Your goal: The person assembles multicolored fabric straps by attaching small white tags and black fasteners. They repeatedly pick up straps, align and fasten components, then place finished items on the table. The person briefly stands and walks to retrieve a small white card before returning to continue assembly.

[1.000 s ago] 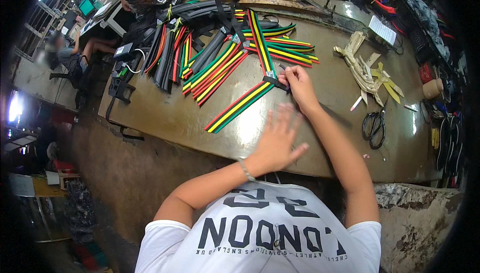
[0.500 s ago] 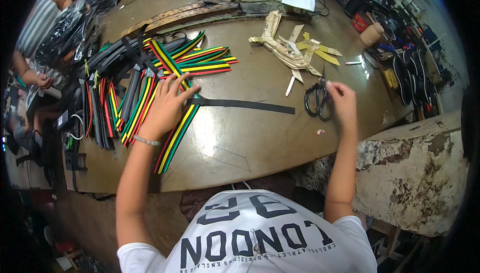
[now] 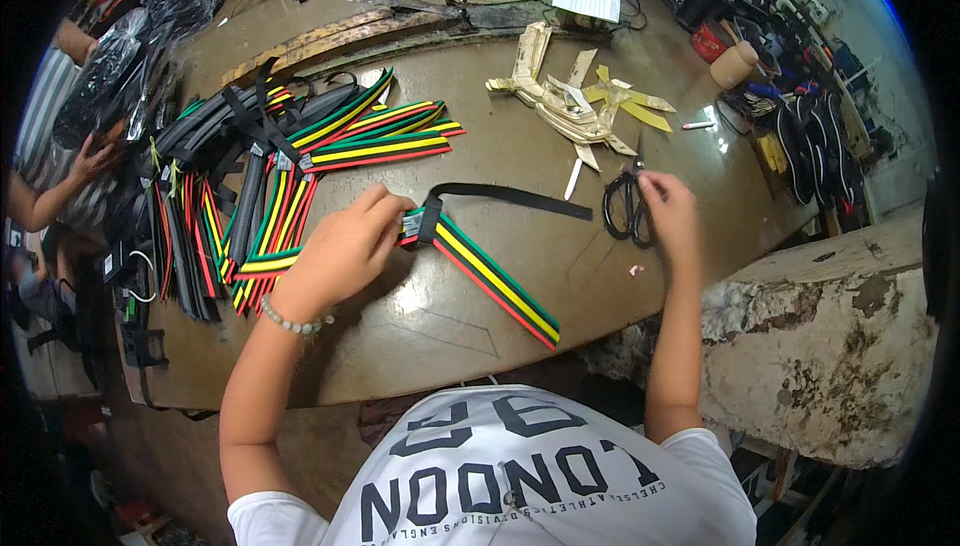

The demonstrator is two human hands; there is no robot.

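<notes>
My left hand (image 3: 345, 246) is closed round a flat strap (image 3: 495, 281) striped green, yellow, black and red. The strap lies slantwise over the table, its free end toward me on the right. A black band (image 3: 431, 218) wraps it just beyond my fingers, and a narrow black strip (image 3: 515, 198) runs rightward from there. A small pale label shows by my fingertips. At the right, my right hand (image 3: 672, 211) has its fingers closed at the black-handled scissors (image 3: 617, 208), which lie with blades pointing away. The exact grip is partly hidden.
A pile of striped straps (image 3: 270, 176) lies left. Cream and yellow templates (image 3: 570, 96) lie beyond the scissors, near a white pen (image 3: 573, 179). Farther back are a wooden bar (image 3: 340, 38) and a paper sheet (image 3: 587, 0). Another person's hand (image 3: 92, 158) is at far left.
My left hand has moved nearer and turned the striped strap, so its near end now points right instead of left. My right hand has shifted slightly toward me beside the scissors, which stay put.
</notes>
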